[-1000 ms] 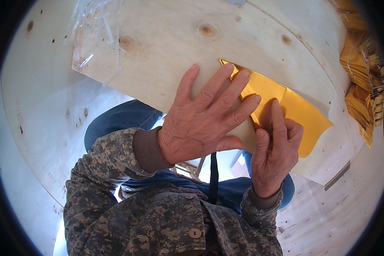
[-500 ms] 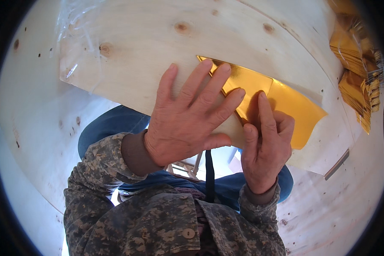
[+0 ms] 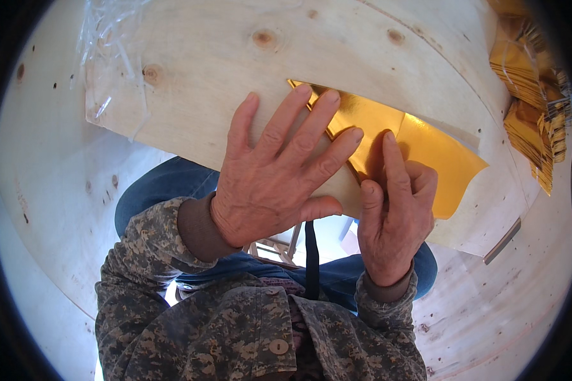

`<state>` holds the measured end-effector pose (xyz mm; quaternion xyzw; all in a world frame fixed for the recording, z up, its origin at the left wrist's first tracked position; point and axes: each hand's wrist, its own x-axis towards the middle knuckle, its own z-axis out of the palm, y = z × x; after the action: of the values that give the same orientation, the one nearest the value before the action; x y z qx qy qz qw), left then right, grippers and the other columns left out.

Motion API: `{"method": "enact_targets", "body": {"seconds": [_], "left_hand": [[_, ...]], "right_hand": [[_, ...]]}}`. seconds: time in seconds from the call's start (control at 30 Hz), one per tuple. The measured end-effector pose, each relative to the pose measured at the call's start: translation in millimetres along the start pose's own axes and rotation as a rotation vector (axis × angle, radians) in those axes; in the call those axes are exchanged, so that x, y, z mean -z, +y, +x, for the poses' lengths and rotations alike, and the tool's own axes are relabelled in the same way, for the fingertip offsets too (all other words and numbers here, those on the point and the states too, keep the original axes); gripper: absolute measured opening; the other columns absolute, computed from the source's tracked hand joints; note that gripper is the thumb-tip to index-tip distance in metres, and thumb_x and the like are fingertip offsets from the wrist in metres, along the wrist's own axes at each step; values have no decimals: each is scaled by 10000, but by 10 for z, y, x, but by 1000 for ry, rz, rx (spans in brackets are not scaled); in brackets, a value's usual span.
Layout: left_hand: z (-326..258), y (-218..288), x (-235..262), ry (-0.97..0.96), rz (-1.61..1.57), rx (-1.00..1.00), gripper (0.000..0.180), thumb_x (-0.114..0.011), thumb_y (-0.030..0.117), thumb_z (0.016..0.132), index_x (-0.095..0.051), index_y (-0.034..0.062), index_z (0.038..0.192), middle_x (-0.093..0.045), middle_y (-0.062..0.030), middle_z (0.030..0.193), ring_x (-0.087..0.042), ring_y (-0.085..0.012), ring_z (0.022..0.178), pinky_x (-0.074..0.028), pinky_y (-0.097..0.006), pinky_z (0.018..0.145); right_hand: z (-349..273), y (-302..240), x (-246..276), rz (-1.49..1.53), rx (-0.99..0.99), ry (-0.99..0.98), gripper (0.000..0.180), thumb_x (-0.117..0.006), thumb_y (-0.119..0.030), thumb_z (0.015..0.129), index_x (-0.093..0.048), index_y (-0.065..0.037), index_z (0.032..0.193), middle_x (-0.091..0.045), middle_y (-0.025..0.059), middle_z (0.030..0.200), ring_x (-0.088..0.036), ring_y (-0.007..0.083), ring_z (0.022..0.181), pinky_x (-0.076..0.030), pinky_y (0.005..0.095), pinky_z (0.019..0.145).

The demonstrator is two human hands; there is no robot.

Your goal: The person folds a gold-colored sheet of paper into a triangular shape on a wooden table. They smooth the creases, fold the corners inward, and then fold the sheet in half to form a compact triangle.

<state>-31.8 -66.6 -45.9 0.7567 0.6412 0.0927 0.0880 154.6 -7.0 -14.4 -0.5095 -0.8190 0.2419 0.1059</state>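
Note:
A sheet of shiny gold foil paper (image 3: 448, 152) lies on the pale wooden board, with a crease across it and its left edge folded. My left hand (image 3: 273, 165) is spread out, open, its fingertips resting on the folded edge while the palm lies over the bare wood. Beside it, my right hand (image 3: 400, 213) touches the sheet with an outstretched index finger. Its thumb stands apart and the other fingers are partly curled, partly hidden; no object shows in its grasp. The sheet's right end lifts slightly in a curve.
At the far right are stacks of folded gold paper (image 3: 529, 124). Crumpled clear plastic (image 3: 111, 60) covers the board's far left part. A thin dark strip (image 3: 502, 241) sits at the wooden board's (image 3: 190, 108) near right edge. My knees are beneath the board.
The view has shifted slightly. Both hands stay in nearly the same places on the gold paper, with only a very small movement at the fingertips.

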Motion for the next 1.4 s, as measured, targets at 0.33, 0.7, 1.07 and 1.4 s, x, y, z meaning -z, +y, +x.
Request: {"method": "enact_targets", "body": {"seconds": [0.33,0.7,1.07,1.4], "left_hand": [[9,-3,26,-19,-9,7,745,-292,748,962,-538,243,1451,-397,-138,1571,-328,-345,1465,-137,-577,1185],[9,4,-4,-19,11,-3,768,-285,765,952,-520,243,1465,-380,-142,1579,-315,-357,1470,-148,-595,1176],[3,-9,-24,1,-11,-6,758,-287,755,958,-526,241,1460,-379,-143,1580,-315,-354,1473,-155,-595,1167],[15,-5,-4,-9,-2,-4,753,-280,744,965,-533,232,1456,-396,-141,1572,-329,-358,1466,-142,-596,1169]], "right_hand": [[-1,34,-50,-5,37,46,491,-681,-317,949,-626,-94,1383,-525,83,951,-570,196,775,-525,319,629],[2,4,-6,-12,6,6,441,-656,-264,973,-629,-64,1365,-554,103,951,-582,216,817,-527,323,695],[9,-7,-10,4,3,10,424,-655,-229,973,-630,-57,1360,-568,107,943,-591,226,841,-531,327,735],[21,-25,-4,-3,4,13,406,-645,-203,973,-636,-49,1349,-559,111,943,-589,234,827,-519,330,717]]}}
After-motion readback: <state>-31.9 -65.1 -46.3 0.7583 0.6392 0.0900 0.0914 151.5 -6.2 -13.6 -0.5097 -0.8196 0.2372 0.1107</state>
